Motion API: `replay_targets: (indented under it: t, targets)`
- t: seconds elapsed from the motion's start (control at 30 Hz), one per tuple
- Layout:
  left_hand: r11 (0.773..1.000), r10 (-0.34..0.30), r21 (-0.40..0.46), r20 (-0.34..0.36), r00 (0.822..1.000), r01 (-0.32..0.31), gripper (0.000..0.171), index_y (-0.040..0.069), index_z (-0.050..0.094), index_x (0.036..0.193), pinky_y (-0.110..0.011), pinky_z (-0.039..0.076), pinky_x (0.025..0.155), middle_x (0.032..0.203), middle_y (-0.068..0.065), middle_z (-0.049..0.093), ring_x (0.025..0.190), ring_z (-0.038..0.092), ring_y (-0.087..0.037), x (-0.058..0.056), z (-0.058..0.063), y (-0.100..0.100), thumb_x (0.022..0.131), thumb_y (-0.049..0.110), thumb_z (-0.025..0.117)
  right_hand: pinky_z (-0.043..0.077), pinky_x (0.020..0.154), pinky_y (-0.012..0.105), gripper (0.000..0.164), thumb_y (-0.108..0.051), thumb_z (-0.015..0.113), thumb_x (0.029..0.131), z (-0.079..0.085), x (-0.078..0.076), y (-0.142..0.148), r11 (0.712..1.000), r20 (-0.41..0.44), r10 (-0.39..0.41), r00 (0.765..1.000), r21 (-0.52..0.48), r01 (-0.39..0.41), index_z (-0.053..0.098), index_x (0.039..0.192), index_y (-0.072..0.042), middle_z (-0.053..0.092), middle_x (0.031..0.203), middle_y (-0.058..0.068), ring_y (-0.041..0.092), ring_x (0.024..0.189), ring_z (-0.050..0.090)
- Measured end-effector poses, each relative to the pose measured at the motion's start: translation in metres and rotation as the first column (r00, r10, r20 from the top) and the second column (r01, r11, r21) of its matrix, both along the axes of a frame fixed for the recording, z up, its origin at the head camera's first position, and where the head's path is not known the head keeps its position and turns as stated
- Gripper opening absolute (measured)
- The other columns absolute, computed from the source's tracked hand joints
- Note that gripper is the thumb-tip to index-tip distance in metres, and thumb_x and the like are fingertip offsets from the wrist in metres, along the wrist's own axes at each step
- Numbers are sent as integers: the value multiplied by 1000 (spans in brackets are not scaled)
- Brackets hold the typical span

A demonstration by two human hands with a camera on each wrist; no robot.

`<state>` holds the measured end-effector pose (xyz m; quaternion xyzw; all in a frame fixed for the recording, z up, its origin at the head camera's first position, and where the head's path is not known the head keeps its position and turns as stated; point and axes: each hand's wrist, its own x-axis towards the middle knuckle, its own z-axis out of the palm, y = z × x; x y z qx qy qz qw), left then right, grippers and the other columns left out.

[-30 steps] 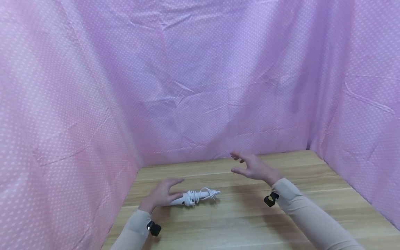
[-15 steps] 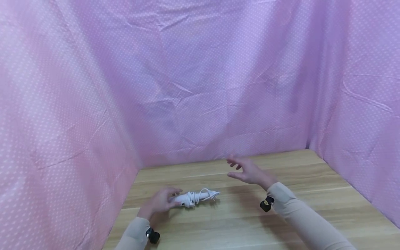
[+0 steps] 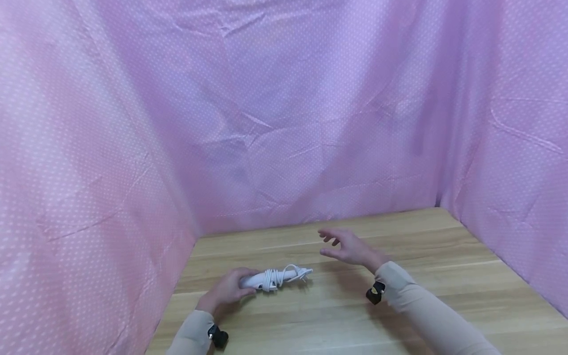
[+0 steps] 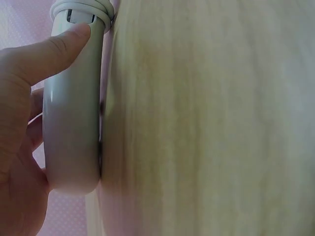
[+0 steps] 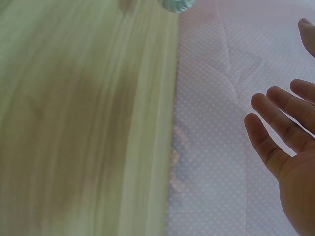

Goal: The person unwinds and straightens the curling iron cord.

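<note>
A white rod-shaped appliance (image 3: 252, 281) lies on the wooden table, its white cord (image 3: 269, 280) wound round the body and its plug end (image 3: 303, 272) pointing right. What kind of appliance it is, I cannot tell. My left hand (image 3: 227, 288) grips its smooth left end. In the left wrist view the thumb presses the rounded body (image 4: 74, 123) just below a small slotted part, with fingers partly hidden behind. My right hand (image 3: 349, 248) hovers over the table right of the plug, holding nothing. Its fingers are spread and relaxed in the right wrist view, the hand (image 5: 298, 142) apart from anything.
The wooden table (image 3: 319, 320) is enclosed at the back and both sides by pink dotted cloth (image 3: 284, 148). Black cameras sit on both wrists. At the top of the right wrist view a pale rounded thing (image 5: 177, 4) is cut off.
My left hand has come down onto the appliance and closed its thumb and fingers around the left end. The right hand has drifted slightly left and down in the head view.
</note>
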<state>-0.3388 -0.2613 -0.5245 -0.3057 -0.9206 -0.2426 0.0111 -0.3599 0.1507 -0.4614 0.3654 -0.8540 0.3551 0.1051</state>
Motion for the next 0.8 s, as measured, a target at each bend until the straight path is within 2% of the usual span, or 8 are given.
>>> replay_targets:
  t: [0.23,0.37,0.57,0.8]
  targets:
    - [999,19,25,-24,1000,-19,50,24,64,128,-43,48,93,120,8,68,109,61,-16,-1,-4,-5,81,32,78,55,81,37,57,-35,70,90,-15,-2,-9,999,-10,32,999,-17,-32,55,133,-2,67,120,14,25,98,66]
    - [997,57,48,0,998,-57,49,24,65,127,-43,48,94,119,7,68,109,61,-17,0,-7,-9,81,34,78,55,81,40,57,-36,69,90,-21,-1,-11,999,6,40,999,-17,-39,54,133,-1,67,120,14,28,99,67]
    - [994,81,77,26,996,-82,47,20,68,123,-42,49,92,115,4,70,105,62,-17,1,-7,-10,79,33,80,55,81,41,56,-36,68,90,-23,2,-12,999,19,33,999,-2,-33,55,133,-2,67,120,14,30,100,66]
    - [993,81,88,-5,997,-81,44,18,69,119,-39,51,89,112,3,70,102,63,-16,1,-10,-11,80,35,79,56,81,39,55,-36,68,91,-23,2,-11,999,17,49,999,10,-49,56,132,-2,67,120,13,26,100,67]
